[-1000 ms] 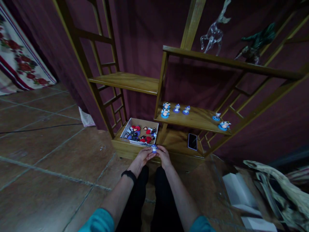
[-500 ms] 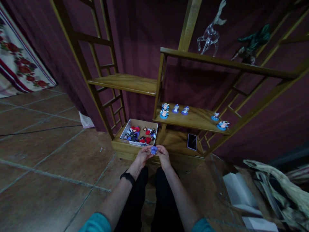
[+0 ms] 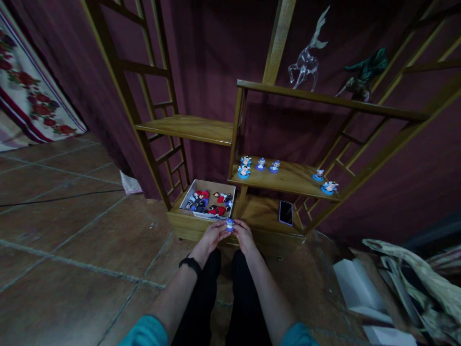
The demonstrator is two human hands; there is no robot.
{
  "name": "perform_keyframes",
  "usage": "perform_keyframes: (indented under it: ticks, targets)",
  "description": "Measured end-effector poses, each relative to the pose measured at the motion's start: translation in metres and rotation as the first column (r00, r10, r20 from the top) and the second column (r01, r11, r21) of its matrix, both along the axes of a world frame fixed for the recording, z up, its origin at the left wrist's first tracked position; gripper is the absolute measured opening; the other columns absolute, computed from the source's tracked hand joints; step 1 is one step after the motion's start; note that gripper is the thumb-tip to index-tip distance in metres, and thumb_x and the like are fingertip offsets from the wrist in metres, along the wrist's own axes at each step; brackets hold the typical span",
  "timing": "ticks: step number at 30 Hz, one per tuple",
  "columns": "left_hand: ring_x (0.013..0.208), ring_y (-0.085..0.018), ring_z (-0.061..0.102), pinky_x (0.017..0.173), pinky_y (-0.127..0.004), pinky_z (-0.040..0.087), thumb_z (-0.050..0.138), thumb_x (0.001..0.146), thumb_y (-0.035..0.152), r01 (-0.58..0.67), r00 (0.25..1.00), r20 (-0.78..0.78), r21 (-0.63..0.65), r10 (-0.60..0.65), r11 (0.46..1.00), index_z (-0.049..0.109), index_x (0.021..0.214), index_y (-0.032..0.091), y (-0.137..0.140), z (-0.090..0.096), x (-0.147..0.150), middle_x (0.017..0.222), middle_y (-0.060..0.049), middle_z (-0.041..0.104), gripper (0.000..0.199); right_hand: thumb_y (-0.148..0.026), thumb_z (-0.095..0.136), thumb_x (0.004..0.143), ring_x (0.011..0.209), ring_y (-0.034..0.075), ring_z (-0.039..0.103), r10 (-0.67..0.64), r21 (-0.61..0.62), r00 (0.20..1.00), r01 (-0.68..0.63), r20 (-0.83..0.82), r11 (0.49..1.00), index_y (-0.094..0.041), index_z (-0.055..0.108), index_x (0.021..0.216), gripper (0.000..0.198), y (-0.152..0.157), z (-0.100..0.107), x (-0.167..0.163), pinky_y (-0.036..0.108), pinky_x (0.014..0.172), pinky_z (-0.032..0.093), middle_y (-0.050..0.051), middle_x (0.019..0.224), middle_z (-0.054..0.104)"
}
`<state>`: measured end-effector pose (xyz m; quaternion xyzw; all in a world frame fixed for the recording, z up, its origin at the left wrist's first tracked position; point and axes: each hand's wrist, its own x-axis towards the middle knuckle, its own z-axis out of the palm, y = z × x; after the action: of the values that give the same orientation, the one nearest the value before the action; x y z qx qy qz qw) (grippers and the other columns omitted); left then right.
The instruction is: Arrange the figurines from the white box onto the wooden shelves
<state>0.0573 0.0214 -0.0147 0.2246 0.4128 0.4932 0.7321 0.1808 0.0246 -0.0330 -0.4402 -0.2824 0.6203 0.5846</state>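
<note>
A small purple-and-white figurine (image 3: 229, 224) is pinched between my two hands, just in front of the low cabinet. My left hand (image 3: 215, 233) grips it from the left, and my right hand (image 3: 243, 233) closes on its right side. Right behind them, an open cardboard box (image 3: 190, 192) holds several figurines in red, black and purple. On the shelf above stand two purple-based figurines (image 3: 274, 166), with blue-based figurines (image 3: 244, 171) to their left. Two more blue-based figurines (image 3: 329, 187) are at the shelf's right end.
A phone (image 3: 286, 213) lies on the lower board, right of the box. Higher up, a clear glass horse (image 3: 306, 65) and a dark green statue (image 3: 363, 74) occupy the upper shelf (image 3: 324, 98). White boxes (image 3: 358, 283) and crumpled cloth lie on the floor at right.
The figurine has been turned in my fingers: its purple base or top faced me before, and now its white front shows. The view has shifted slightly.
</note>
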Motion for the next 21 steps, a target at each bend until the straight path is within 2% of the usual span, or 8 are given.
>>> perform_keyframes:
  ticks: [5,11,17,21]
  targets:
    - [0.062,-0.014,0.065,0.061,-0.024,0.054,0.068,0.066,0.007,-0.012,0.999,-0.039,0.002,0.012,1.0,0.065,0.082,0.01,0.0004,0.0005,0.001,0.072,-0.009,0.068,0.016,-0.017,0.066,0.05,0.062,0.016,0.063,-0.006,-0.045,0.998,0.004,-0.065,0.999,-0.017,0.063,0.071,0.021,0.0007,0.0038,-0.0004,0.028,0.06,0.051,0.002,0.067,0.068]
    - [0.059,-0.013,0.064,0.061,-0.024,0.054,0.065,0.068,0.006,-0.034,0.998,-0.051,-0.034,0.032,0.999,0.064,0.08,0.01,0.0031,-0.0009,0.0028,0.07,-0.008,0.068,0.012,-0.016,0.065,0.051,0.057,0.015,0.062,0.011,-0.112,0.997,-0.019,-0.072,0.994,-0.017,0.061,0.072,0.021,0.0027,0.0026,-0.0001,0.026,0.055,0.049,0.001,0.065,0.067]
    - [0.065,-0.014,0.065,0.065,-0.024,0.055,0.066,0.066,0.002,0.01,1.0,-0.017,-0.035,-0.011,0.999,0.064,0.085,0.01,0.0046,-0.0024,0.0023,0.075,-0.009,0.068,0.02,-0.018,0.066,0.055,0.06,0.012,0.062,0.033,-0.105,0.995,-0.042,-0.091,0.994,-0.018,0.061,0.075,0.021,0.0041,-0.0008,-0.0001,0.023,0.058,0.048,-0.001,0.067,0.067]
    - [0.062,-0.013,0.065,0.065,-0.024,0.055,0.065,0.067,0.001,-0.025,1.0,-0.015,-0.046,0.024,0.999,0.063,0.083,0.009,0.0059,-0.0045,0.0013,0.072,-0.008,0.067,0.019,-0.02,0.067,0.055,0.066,0.014,0.064,0.068,-0.078,0.995,-0.075,-0.079,0.994,-0.018,0.063,0.08,0.025,0.0018,0.0009,-0.0012,0.025,0.062,0.049,0.002,0.072,0.069]
